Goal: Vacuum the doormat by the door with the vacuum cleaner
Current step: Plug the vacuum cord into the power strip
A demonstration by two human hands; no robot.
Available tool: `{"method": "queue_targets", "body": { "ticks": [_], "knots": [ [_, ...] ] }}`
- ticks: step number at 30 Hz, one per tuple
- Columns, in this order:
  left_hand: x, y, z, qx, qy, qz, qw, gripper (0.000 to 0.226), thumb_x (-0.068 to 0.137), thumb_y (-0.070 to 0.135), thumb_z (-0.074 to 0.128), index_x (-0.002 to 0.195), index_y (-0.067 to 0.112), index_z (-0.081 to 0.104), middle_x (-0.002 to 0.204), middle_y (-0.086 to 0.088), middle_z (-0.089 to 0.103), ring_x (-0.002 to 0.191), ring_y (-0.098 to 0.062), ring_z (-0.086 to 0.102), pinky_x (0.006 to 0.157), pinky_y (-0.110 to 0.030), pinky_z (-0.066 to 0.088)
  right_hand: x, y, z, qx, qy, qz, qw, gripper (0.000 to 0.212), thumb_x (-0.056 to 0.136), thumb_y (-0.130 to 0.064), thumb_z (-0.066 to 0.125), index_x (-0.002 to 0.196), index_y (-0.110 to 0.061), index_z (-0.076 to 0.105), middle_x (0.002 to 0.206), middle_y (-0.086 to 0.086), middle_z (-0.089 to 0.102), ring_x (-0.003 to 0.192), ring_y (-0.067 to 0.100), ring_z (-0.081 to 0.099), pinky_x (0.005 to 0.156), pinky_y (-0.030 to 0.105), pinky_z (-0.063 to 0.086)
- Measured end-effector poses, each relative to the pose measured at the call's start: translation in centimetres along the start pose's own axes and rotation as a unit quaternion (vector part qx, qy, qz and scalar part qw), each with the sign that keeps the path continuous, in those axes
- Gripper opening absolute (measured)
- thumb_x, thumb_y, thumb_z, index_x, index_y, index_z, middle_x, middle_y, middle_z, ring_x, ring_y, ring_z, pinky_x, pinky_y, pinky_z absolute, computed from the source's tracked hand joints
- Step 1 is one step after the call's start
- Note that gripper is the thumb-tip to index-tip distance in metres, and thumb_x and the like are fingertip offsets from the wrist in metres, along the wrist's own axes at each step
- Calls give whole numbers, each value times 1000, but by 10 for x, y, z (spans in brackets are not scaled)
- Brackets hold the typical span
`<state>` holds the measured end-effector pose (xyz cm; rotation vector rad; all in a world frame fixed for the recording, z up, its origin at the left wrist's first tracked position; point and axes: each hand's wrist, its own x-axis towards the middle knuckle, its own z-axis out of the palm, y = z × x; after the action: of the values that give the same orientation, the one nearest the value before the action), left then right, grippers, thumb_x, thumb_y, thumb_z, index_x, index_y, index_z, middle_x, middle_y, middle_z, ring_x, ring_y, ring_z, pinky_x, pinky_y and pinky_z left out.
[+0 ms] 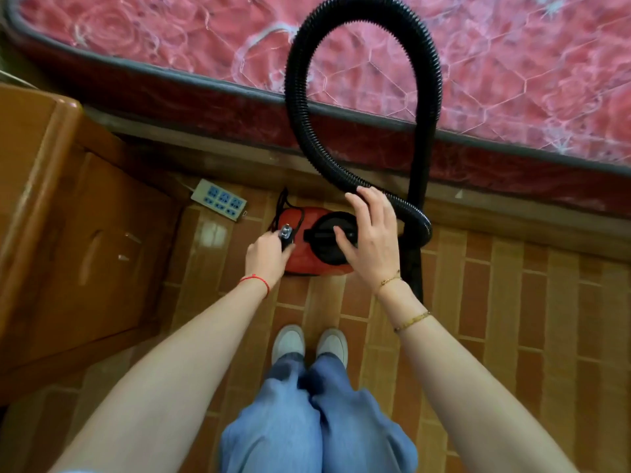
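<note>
We grasp the plug (285,232) in our left hand (268,256); our right hand (370,235), fingers spread, rests open on the hose (362,97) above the vacuum (319,238).

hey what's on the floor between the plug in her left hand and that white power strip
Nothing: in the head view, only bare tiled floor separates the plug in the left hand from the power strip.

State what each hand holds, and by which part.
Left hand grips the plug by its body. Right hand holds nothing, spread open over the vacuum cleaner.
</note>
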<state>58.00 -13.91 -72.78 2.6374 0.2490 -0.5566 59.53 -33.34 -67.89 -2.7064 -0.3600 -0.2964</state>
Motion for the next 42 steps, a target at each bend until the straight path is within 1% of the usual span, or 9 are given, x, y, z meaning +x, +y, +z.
{"method": "queue_targets", "body": {
  "ticks": [5, 9, 14, 18, 26, 31, 36, 39, 42],
  "knots": [
    [3, -15, -18, -91, -14, -46, 995, 37, 92, 41, 60, 103, 6, 64, 102, -18, 65, 94, -37, 62, 76, -41, 50, 0, -40, 37, 70, -88, -32, 993, 23, 86, -24, 65, 106, -13, 66, 109, 3, 62, 108, 24, 54, 89, 38, 47],
    [10, -38, -20, -142, -15, -70, 987, 37, 93, 43, 55, 96, 8, 65, 95, -15, 68, 88, -35, 64, 76, -41, 53, 6, -58, 68, 54, -142, -41, 988, 29, 89, -29, 62, 115, -17, 65, 112, 0, 62, 106, 22, 54, 86, 34, 47],
    [15, -67, -21, -249, 19, -90, 964, 25, 94, 38, 57, 95, 17, 69, 89, -1, 70, 88, -15, 59, 79, -25, 43, 24, -78, 100, 52, -202, -73, 975, 36, 92, -31, 58, 126, -17, 59, 116, 2, 59, 105, 22, 52, 86, 34, 47],
    [34, -101, -10, -327, 52, -143, 933, 65, 69, 79, 51, 81, 18, 71, 77, 0, 73, 85, -24, 68, 85, -45, 55, 37, -93, 128, 81, -271, -92, 955, 34, 92, -24, 56, 125, -16, 56, 117, 5, 59, 105, 24, 49, 89, 37, 46],
    [66, -136, -12, -284, 46, -121, 950, 50, 89, 54, 55, 109, 9, 63, 102, -8, 69, 93, -24, 65, 84, -40, 55, 75, -114, 190, 20, -258, -110, 960, 22, 90, -36, 54, 95, -18, 65, 92, 3, 68, 96, 27, 53, 84, 38, 36],
    [88, -158, -19, -270, 37, -57, 961, 41, 99, 41, 45, 121, 11, 62, 93, -4, 71, 84, -16, 68, 70, -23, 47, 102, -122, 225, 11, -241, -107, 965, 22, 86, -39, 54, 94, -25, 69, 84, -3, 70, 93, 21, 57, 91, 37, 30],
    [113, -186, -9, -124, 55, -11, 991, 35, 102, 25, 40, 124, 8, 61, 118, -15, 66, 103, -31, 63, 76, -28, 44, 132, -128, 250, -4, -281, -97, 955, 19, 93, -32, 46, 101, -17, 57, 83, 1, 65, 85, 23, 59, 93, 35, 33],
    [126, -208, 14, -26, 39, -18, 999, 35, 98, 17, 46, 132, 10, 53, 132, -14, 56, 119, -29, 54, 92, -31, 44, 144, -125, 268, -34, -288, -117, 950, 21, 98, -28, 41, 107, -17, 56, 80, 2, 61, 87, 26, 61, 92, 35, 33],
    [142, -228, 39, 29, 20, -33, 999, 45, 98, 19, 46, 142, 14, 40, 146, -11, 39, 135, -29, 34, 108, -36, 32, 152, -117, 288, -56, -310, -143, 938, 25, 100, -25, 40, 115, -16, 58, 98, 8, 68, 97, 29, 62, 90, 36, 37]
  ]
}}
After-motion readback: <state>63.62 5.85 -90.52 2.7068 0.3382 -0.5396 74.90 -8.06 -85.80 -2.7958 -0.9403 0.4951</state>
